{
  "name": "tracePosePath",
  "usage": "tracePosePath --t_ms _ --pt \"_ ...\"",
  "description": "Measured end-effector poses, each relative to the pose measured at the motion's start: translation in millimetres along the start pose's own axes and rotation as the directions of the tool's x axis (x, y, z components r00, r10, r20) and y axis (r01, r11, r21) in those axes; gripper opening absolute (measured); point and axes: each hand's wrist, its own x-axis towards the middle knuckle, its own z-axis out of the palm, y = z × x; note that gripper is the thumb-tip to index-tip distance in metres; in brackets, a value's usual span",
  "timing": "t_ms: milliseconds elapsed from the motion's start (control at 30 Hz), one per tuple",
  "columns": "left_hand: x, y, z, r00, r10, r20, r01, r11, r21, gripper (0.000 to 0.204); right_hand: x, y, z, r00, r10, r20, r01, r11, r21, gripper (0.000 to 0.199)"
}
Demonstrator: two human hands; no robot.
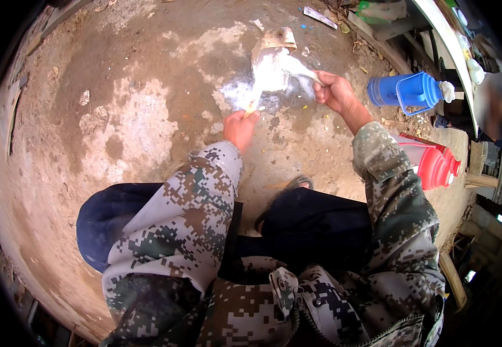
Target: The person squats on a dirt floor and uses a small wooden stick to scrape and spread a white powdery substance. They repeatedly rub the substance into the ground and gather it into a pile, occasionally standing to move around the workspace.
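Both my arms, in camouflage sleeves, reach out over the dirty floor. A glaring white thing (273, 70) lies between my hands; it is too bright to tell its kind. My left hand (240, 128) is closed around a narrow, yellowish-white end at its near left. The fingers of my right hand (333, 92) pinch a pale tapered end stretching out from its right side. A brownish, block-like thing (280, 38) touches or stands just behind the white mass; I cannot tell which. White smears and small pale bits surround it on the floor.
A blue thermos flask (398, 91) lies or stands at the right, with a red one (436, 165) nearer me. A pale strip (320, 18) lies at the far side. Timber and clutter line the right edge, where a blurred person (499, 110) shows.
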Motion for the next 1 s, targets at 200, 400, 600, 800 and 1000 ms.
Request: tracePosePath --t_ms 200,400,600,800,1000 --pt "-3 19 12 0.973 -0.11 0.205 0.147 0.974 -0.173 0.02 5 7 -11 0.996 0.052 -0.067 -0.045 0.993 0.105 0.029" --pt "-6 16 17 0.964 -0.168 0.205 0.199 0.97 -0.14 0.016 12 17 -8 0.979 0.12 -0.162 -0.115 0.993 0.036 0.033" --pt "4 17 29 0.965 -0.172 0.198 0.197 0.973 -0.118 0.031 8 13 10 0.964 0.21 -0.163 -0.198 0.976 0.087 0.032" --pt "10 23 34 0.992 -0.034 0.12 0.027 0.998 0.059 0.059 5 9 28 0.946 0.285 -0.157 -0.274 0.958 0.087 0.034" --pt "-2 44 64 0.806 0.552 -0.215 -0.399 0.774 0.492 0.043 -6 10 40 0.931 0.325 -0.169 -0.303 0.943 0.139 0.039"
